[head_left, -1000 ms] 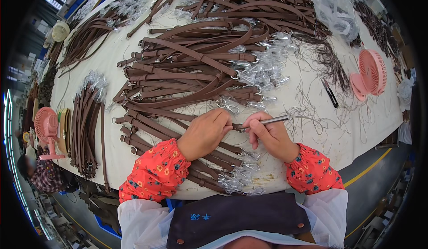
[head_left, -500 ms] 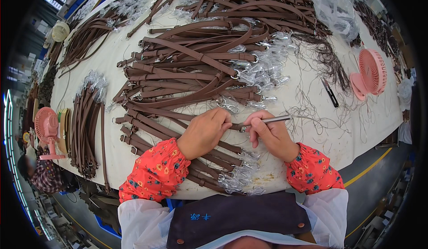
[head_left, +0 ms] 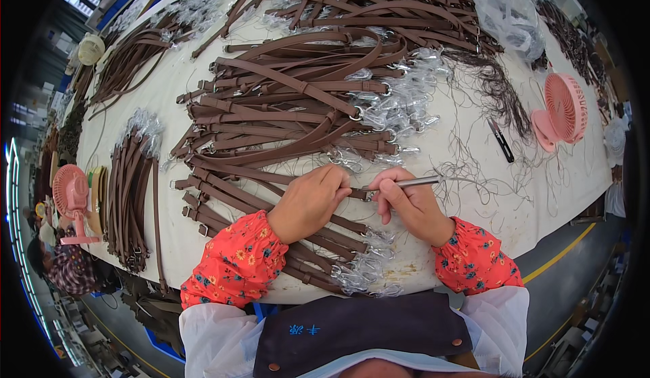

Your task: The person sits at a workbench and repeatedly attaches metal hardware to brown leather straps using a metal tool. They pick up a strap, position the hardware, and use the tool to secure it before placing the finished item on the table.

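Observation:
My left hand presses down on the end of a brown leather strap that lies across the near pile. Close beside it, my right hand grips a slim silver metal tool whose tip meets the strap end between the two hands. Under my forearms lie more brown straps with ring hardware wrapped in clear plastic. Both sleeves are red with a flower print.
A big heap of brown straps covers the white table. Another bundle lies at the left. Loose dark threads, small black snips, a pink desk fan, a second pink fan and clear bags surround them.

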A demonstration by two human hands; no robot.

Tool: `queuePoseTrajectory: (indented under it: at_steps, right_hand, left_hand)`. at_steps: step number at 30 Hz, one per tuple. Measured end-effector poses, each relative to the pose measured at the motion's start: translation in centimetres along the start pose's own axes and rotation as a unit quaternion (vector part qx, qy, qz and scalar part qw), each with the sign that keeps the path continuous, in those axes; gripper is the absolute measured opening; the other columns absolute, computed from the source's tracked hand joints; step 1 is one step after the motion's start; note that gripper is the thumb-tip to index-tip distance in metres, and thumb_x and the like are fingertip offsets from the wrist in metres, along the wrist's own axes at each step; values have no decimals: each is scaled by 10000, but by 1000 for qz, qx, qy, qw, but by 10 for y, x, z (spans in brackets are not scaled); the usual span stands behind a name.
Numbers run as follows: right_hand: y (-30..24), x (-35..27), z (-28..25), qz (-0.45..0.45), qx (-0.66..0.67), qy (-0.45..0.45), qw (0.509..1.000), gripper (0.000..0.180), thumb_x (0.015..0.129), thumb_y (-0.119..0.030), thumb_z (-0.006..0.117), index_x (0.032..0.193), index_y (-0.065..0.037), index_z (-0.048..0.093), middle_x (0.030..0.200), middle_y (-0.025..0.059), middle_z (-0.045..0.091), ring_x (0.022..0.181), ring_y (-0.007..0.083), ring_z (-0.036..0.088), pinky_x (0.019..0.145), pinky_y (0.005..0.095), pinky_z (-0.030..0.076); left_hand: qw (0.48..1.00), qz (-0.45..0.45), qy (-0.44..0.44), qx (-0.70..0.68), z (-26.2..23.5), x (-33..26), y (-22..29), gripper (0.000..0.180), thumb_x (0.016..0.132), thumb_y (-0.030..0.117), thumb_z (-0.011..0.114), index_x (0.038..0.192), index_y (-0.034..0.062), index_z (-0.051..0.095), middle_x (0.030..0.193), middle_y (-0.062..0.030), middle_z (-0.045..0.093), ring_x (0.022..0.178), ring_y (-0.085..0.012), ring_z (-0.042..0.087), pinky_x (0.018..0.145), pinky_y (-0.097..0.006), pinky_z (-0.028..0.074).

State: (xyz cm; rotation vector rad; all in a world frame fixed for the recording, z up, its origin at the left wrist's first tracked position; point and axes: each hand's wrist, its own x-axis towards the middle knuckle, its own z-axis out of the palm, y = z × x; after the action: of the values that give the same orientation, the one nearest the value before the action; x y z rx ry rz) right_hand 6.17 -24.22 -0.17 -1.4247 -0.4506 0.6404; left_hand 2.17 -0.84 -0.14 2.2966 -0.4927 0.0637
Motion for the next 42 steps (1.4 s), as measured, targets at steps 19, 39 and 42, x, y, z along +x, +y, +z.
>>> queuePoseTrajectory:
  at_steps: [19, 39, 42]
  right_hand:
    - [0, 0, 0, 3, 0, -6, 1000, 230, 1085, -222, 470, 1104, -23, 582, 739, 19, 595, 604, 80, 581, 559, 235, 479]
    - [1, 0, 0, -14, 15, 23, 1000, 239, 1085, -231, 468, 1085, -20, 581, 727, 23, 589, 575, 73, 558, 537, 228, 460]
    - [1, 0, 0, -13, 16, 19, 1000, 242, 1086, -234, 468, 1088, -21, 582, 728, 23, 589, 573, 72, 557, 535, 227, 458]
  left_hand:
    - [1000, -2, -2, -4, 0, -1, -1, 163, 889, 23, 676, 972, 38, 537, 903, -137, 600, 789, -364, 611, 686, -417, 491]
    - [1000, 9, 22, 21, 6, 0, 1, 159, 866, 45, 712, 1004, 44, 633, 967, -113, 640, 815, -319, 650, 701, -366, 532]
    - [999, -9, 21, 44, 9, 0, 2, 150, 877, 38, 691, 1003, 47, 610, 950, -117, 633, 841, -342, 645, 723, -378, 529]
